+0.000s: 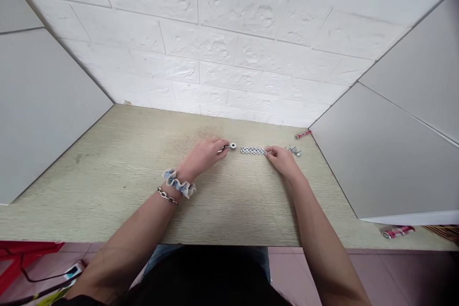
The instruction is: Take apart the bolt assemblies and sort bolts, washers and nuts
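Observation:
Two neat rows of small metal nuts (253, 150) lie side by side on the pale wooden table (229, 201). At their right end, my right hand (281, 158) has its fingertips pinched on the last nut of the rows. My left hand (206, 155), to the left of the rows, is closed round a metal piece with a ring-shaped end (233, 146) that sticks out to the right of the fingers. Several screws (296, 151) lie in a loose group just beyond my right hand.
A red battery (303, 134) lies at the back right by the grey side panel (394, 153). Another red battery (398, 232) is near the front right edge. A white brick-patterned wall (215, 48) stands behind, and a grey panel (46, 105) at left.

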Action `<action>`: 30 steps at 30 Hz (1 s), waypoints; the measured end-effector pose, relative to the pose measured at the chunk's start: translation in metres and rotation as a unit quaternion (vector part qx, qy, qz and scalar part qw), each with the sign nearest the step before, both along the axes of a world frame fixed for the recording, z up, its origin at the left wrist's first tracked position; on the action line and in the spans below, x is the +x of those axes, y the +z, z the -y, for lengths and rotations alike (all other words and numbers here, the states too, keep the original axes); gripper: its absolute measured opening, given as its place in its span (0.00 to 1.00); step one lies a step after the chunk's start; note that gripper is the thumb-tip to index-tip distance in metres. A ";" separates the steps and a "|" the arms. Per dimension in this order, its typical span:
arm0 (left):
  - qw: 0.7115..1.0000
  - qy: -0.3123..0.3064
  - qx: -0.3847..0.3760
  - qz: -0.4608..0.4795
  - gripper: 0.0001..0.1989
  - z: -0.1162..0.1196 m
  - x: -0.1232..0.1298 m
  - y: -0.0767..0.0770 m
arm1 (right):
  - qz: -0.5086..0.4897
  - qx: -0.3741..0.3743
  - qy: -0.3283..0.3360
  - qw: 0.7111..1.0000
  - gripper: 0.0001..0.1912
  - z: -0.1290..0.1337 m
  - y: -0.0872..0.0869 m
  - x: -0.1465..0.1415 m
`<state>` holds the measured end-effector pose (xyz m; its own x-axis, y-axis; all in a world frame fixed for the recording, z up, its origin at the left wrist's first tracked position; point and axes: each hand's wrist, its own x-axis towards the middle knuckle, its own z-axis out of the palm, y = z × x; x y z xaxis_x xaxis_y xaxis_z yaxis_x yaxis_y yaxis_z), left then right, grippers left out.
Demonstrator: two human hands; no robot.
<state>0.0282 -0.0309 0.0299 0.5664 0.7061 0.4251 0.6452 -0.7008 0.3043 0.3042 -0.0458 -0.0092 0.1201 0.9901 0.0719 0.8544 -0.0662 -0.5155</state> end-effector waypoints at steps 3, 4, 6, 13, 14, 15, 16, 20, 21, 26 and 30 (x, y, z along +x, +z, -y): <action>1.000 -0.003 0.001 0.001 0.10 0.000 0.000 -0.001 | -0.003 0.003 -0.004 1.000 0.11 0.000 0.000 -0.001; 1.000 -0.005 0.001 0.001 0.10 -0.001 0.000 -0.001 | -0.004 0.002 -0.005 1.000 0.10 0.000 0.000 -0.001; 1.000 -0.007 0.002 0.000 0.10 -0.001 0.000 -0.001 | -0.005 -0.003 -0.006 1.000 0.10 0.000 0.001 -0.001; 1.000 -0.007 0.008 -0.005 0.10 -0.001 0.000 -0.001 | -0.004 -0.002 -0.005 1.000 0.09 0.000 0.002 -0.002; 1.000 -0.006 0.008 -0.004 0.09 -0.001 0.000 -0.001 | -0.003 0.000 -0.005 1.000 0.09 0.000 0.001 -0.001; 1.000 -0.007 0.007 -0.002 0.09 -0.001 0.000 -0.001 | -0.003 0.000 -0.005 1.000 0.09 0.000 0.001 -0.001; 1.000 -0.009 0.006 -0.001 0.09 0.000 0.000 -0.001 | -0.003 0.000 -0.005 1.000 0.09 0.000 0.001 -0.001; 1.000 -0.009 0.006 0.000 0.10 0.000 0.000 -0.001 | -0.007 -0.004 -0.009 1.000 0.09 0.000 0.002 -0.002; 1.000 -0.009 0.006 -0.001 0.10 0.000 0.000 -0.001 | -0.007 -0.005 -0.009 1.000 0.10 0.000 0.002 -0.002; 1.000 -0.011 -0.002 -0.004 0.10 0.000 0.000 -0.001 | -0.008 -0.010 -0.008 1.000 0.10 0.000 0.002 -0.002; 1.000 -0.010 -0.010 -0.006 0.10 -0.002 0.000 -0.001 | -0.009 -0.011 -0.006 1.000 0.10 0.000 0.002 -0.002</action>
